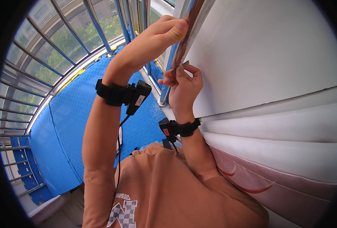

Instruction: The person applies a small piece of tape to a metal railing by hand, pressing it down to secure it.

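A brown strip [183, 45] with a streaked, glossy surface runs along the upright edge of the white panel [267, 57], beside a shiny metal post [172, 57]. High up, my left hand [162, 32] is closed at this strip, its thumb bent against the edge. Most of its fingers are hidden behind the hand. Lower on the same edge, my right hand [185, 85] pinches a small, flat, greyish-brown piece [186, 63] between thumb and forefinger. Its kind is too small to tell. The other right fingers reach left toward the post.
Blue textured padding [96, 110] covers the surface to the left, bordered by curved metal bars [67, 28] in front of windows. A white and pink padded cushion [274, 159] lies at the right. Black wrist straps with small boxes [139, 97] and cables sit on both my wrists.
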`<state>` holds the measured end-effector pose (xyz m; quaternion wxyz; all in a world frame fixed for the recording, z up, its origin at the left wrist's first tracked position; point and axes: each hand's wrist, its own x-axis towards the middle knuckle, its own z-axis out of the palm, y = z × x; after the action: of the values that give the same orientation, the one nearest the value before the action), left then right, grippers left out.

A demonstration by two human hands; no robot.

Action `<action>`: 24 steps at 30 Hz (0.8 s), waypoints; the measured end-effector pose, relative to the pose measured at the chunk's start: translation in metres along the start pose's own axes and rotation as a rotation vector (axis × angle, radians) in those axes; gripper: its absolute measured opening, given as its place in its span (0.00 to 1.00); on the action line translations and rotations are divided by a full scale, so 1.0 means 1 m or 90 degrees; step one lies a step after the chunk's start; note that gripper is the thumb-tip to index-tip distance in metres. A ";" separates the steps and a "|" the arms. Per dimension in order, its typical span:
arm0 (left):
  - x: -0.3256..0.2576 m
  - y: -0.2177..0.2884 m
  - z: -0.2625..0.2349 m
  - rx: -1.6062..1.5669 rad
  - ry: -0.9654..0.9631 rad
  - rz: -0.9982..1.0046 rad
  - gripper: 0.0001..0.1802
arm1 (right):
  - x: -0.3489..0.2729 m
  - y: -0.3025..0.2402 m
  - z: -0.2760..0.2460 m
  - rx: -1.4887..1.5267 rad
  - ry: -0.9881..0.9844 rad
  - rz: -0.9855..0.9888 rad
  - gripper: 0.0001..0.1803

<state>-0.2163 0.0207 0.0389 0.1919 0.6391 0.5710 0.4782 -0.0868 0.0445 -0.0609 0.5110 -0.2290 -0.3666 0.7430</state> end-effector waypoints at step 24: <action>-0.095 -0.047 0.096 -0.638 0.203 -0.204 0.34 | 0.007 -0.024 0.026 -0.078 0.011 -0.072 0.10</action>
<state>-0.1519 -0.0243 -0.0810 0.4542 0.2944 0.3854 0.7473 -0.0938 0.0477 -0.0258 0.5406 -0.2453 -0.4193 0.6869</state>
